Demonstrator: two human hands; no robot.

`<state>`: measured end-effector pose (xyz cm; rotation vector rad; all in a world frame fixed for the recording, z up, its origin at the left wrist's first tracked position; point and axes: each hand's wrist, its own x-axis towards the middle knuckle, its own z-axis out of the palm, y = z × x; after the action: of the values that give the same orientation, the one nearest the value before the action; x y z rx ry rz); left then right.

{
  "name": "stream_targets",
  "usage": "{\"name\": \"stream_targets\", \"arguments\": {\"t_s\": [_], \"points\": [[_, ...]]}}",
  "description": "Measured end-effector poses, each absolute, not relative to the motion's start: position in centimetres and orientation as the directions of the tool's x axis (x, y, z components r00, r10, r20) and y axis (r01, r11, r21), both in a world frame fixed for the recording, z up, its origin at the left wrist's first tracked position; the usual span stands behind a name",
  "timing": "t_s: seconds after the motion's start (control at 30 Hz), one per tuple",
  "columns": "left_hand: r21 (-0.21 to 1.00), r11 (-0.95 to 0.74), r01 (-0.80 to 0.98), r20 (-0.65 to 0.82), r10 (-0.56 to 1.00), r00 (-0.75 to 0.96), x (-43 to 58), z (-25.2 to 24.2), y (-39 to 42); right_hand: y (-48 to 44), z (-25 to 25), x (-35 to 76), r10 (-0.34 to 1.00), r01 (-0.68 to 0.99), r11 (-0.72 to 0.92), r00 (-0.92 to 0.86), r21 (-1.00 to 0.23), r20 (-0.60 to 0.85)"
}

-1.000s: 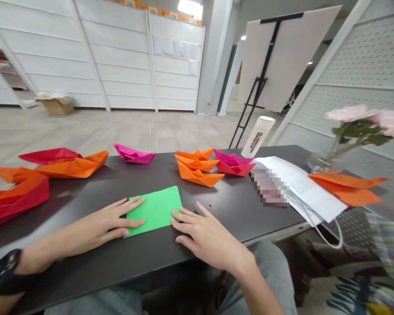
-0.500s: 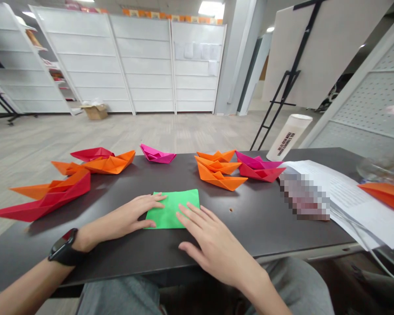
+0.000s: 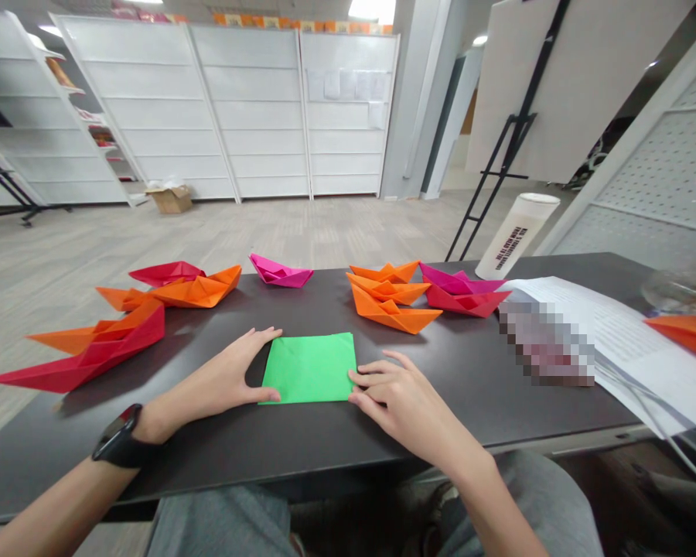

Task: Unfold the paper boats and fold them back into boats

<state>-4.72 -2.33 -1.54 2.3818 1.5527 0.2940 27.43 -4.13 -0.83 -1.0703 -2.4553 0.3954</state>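
A folded rectangle of green paper (image 3: 310, 370) lies flat on the dark table in front of me. My left hand (image 3: 226, 375) frames its left side, thumb and fingers spread wide, with the thumb resting at the near left corner. At the right edge, the fingers and thumb of my right hand (image 3: 397, 391) are bent together onto the paper's border. Behind the paper stand a magenta paper boat (image 3: 281, 272) and a group of orange paper boats (image 3: 397, 311).
Red paper boats (image 3: 101, 356) and orange ones (image 3: 200, 288) stand at the left. Beyond the right hand are magenta and red boats (image 3: 464, 298), a white cylinder (image 3: 516, 236), printed sheets (image 3: 620, 333), a cable and a blurred-out item (image 3: 548, 344). The table's front edge borders my knees.
My right hand has slid off the top of the green paper to its right edge, its fingers bending. My left fingers have lifted off the surface and spread along the left side.
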Motion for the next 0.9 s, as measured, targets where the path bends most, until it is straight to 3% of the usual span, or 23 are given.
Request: {"name": "stream_targets", "arguments": {"t_s": [0.37,0.47,0.57,0.63,0.73,0.9], "points": [[0.445,-0.498,0.744,0.205,0.866,0.456,-3.9,-0.2,-2.5,-3.7,-1.7,27.8,0.671,0.556,0.741,-0.626,-0.375,0.398],[0.58,-0.455,0.676,0.21,0.885,0.415,-3.8,-0.6,-2.7,-3.8,-1.6,27.8,0.683,0.582,0.731,-0.618,-0.357,0.39],[0.775,-0.332,0.538,0.113,0.91,0.398,-3.7,-0.8,-3.1,-4.0,-1.4,27.7,0.694,0.595,0.72,-0.616,-0.357,0.373],[0.816,-0.276,0.508,0.064,0.917,0.394,-3.5,-0.7,-3.2,-4.0,-1.4,27.8,0.696,0.596,0.718,-0.619,-0.358,0.365],[0.732,-0.348,0.585,0.139,0.918,0.372,-3.3,-0.3,-3.1,-4.0,-1.3,27.8,0.707,0.61,0.707,-0.618,-0.357,0.345],[0.334,-0.62,0.71,0.492,0.757,0.43,-3.9,-0.8,-3.7,-4.2,-1.2,27.8,0.74,0.605,0.672,-0.581,-0.427,0.341]]}}
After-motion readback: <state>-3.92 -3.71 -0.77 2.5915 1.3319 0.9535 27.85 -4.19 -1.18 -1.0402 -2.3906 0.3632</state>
